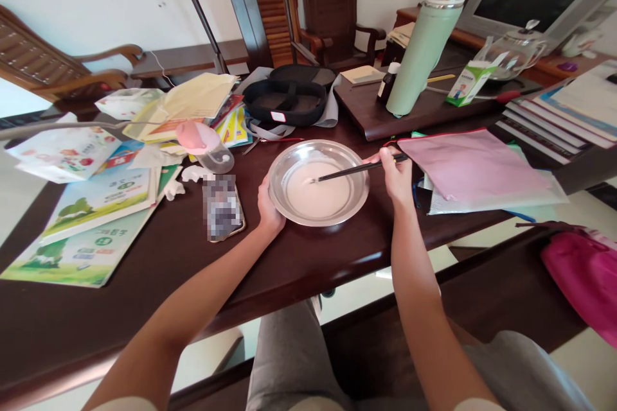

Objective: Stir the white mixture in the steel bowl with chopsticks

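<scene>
A: From the head view, where is the metal bowl [337,148]?

B: On the dark wooden table [299,257], near its front edge and straight ahead of the person. A pale, milky mixture [318,196] covers its bottom.

A: And the hands?

B: The left hand [268,209] is curled against the bowl's near-left rim, gripping it. The right hand [398,173] sits just beside the right rim, its fingers pinched around dark chopsticks [359,169]. Their tips reach over the rim and dip into the mixture near the middle.

A: What lies about it?

B: Left of the left hand there is a phone [222,207] flat on the table. Beyond it a pink-lidded bottle [205,144] lies on its side, next to colourful books [96,205]. Behind the bowl sits an open black case [286,101]. A pink folder [470,167] lies right of the right hand, on other sheets. Farther back a green flask [424,51] stands upright on a raised board.
</scene>
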`<state>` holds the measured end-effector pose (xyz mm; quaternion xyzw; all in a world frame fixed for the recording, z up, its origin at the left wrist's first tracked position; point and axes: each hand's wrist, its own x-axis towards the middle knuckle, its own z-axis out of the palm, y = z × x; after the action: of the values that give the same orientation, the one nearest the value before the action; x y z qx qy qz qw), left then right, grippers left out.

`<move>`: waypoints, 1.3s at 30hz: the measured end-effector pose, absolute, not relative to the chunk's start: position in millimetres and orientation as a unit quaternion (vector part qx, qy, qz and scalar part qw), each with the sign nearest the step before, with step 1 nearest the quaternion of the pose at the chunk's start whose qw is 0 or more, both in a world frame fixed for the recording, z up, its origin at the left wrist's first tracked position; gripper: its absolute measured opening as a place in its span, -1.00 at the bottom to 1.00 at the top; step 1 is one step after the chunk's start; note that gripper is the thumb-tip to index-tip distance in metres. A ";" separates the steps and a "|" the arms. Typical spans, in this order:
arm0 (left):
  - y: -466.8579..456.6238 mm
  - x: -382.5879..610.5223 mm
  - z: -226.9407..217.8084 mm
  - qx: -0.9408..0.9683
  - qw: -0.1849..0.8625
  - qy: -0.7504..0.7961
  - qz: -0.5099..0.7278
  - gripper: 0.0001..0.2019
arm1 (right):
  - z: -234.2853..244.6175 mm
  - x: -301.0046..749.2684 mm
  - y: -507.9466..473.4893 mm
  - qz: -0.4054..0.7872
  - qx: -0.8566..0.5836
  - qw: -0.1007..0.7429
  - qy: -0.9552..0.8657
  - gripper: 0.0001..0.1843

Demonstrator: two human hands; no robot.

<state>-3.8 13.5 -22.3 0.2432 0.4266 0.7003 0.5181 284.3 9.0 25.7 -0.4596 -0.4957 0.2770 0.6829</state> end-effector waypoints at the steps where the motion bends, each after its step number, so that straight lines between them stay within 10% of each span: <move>1: 13.7 -4.4 -22.7 0.245 0.517 0.428 0.699 -0.68 | 26.1 285.8 9.9 0.261 -0.464 0.703 -0.471 -0.23; 39: 12.1 -1.4 -19.8 0.245 0.522 0.428 0.696 -0.64 | 25.9 282.7 7.0 0.284 -0.452 0.663 -0.525 -0.26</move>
<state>-1.4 12.1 -19.8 0.2449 0.4281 0.6956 0.5223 282.7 7.0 25.9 -0.4521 -0.5249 0.2842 0.6628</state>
